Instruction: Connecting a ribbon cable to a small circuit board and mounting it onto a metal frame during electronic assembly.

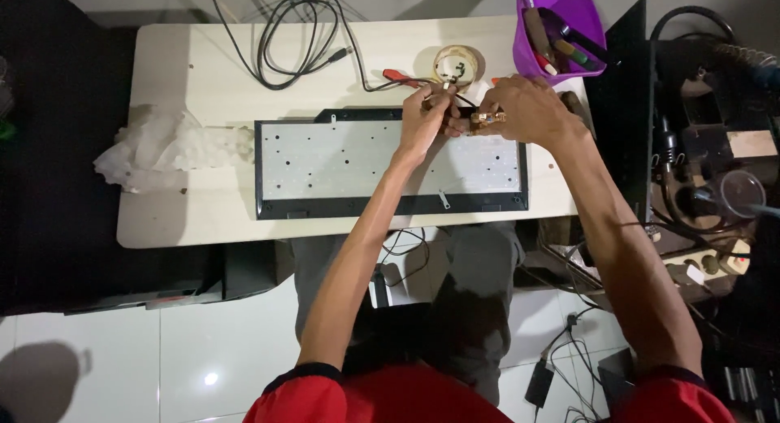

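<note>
Above the keyboard's (390,159) far edge, left hand (424,118) pinches a wire (406,83); right hand (524,110) grips a small brass part (486,118).

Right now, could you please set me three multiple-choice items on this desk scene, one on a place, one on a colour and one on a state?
1. Where does the crumpled white plastic sheet lie?
A. at the left end of the table
B. inside the cup
C. on the floor

2. What colour is the cup holding tools at the far right of the table?
A. green
B. purple
C. white

3. How does the opened keyboard lie?
A. standing on edge
B. keys showing on top
C. flat, with its pale metal plate showing

Answers: 1 A, it lies left of the keyboard; 2 B, its wall is purple; 3 C, the left hand and right hand work over its far edge above a plate dotted with holes.
</note>
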